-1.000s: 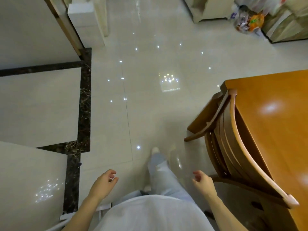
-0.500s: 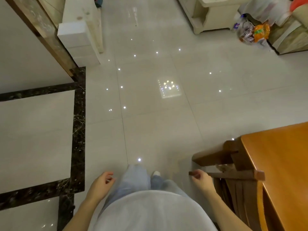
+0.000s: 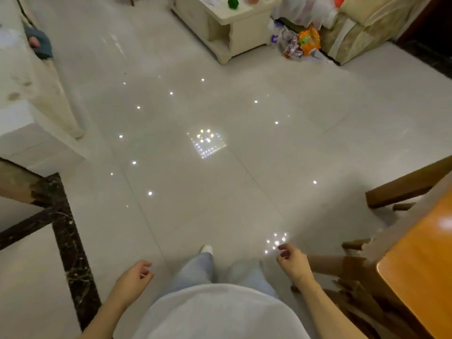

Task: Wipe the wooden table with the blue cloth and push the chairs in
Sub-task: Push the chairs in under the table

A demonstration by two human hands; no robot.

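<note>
Head view, looking down on a person standing on a glossy pale tiled floor [image 3: 195,192]. Nearest the camera was a white top, and below it light blue trousers with one pale shoe tip [image 3: 206,248] pointing forward.

The left hand [image 3: 133,280] hung at the person's side with the fingers loosely curled and nothing in it. The right hand [image 3: 292,261] was also empty, fingers lightly bent, thumb and forefinger close together — it floated just beside the wooden chair [image 3: 352,272] at the lower right, though blur made it hard to tell whether it touched the chair. The two hands were well apart, one on each side of the body.

The chair sat tucked against the orange-brown wooden bench [image 3: 420,270], of which only a corner showed along the right edge. A second chair [image 3: 406,185], darker brown, stood at the bench's far side. The blue cloth was not in view.

To the left, a dark marble strip [image 3: 71,253] ran through the floor tiles, with a white block [image 3: 31,140] beyond it. Ceiling lights reflected as bright dots in the middle of the floor.

Farther off — a cream side table [image 3: 234,33] with a green object [image 3: 232,2] on top, an orange snack bag [image 3: 309,40] on the floor beside it, and a beige sofa [image 3: 367,28] at the top right.
</note>
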